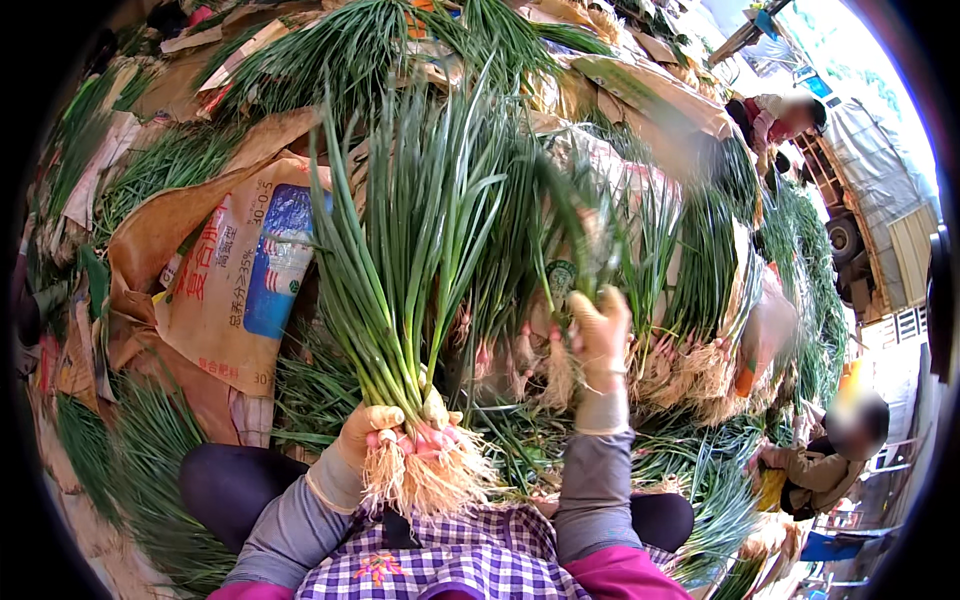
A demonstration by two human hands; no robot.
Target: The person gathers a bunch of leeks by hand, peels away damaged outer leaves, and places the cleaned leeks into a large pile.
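My left hand (pixel 368 432), in a pale glove, is closed around the base of a bunch of green garlic (pixel 405 300). Its long leaves fan upward and away from me. Pink bulbs and a tuft of pale roots (pixel 425 478) stick out below the fingers, over my lap. Farther right, my gloved right hand (pixel 603 335) is raised with its fingers curled closed. Blurred green stalks rise from it, and how many it grips is hidden. Just left of that hand hangs a stalk with a pink bulb and roots (pixel 558 375).
A row of green garlic (pixel 690 300) leans ahead, roots toward me. At left lies a brown printed sack (pixel 215 300). Loose leaves (pixel 150 480) cover the ground around my knees. Two people work at right, one nearer (pixel 830 460), one farther (pixel 775 120), beside a wheeled vehicle (pixel 845 238).
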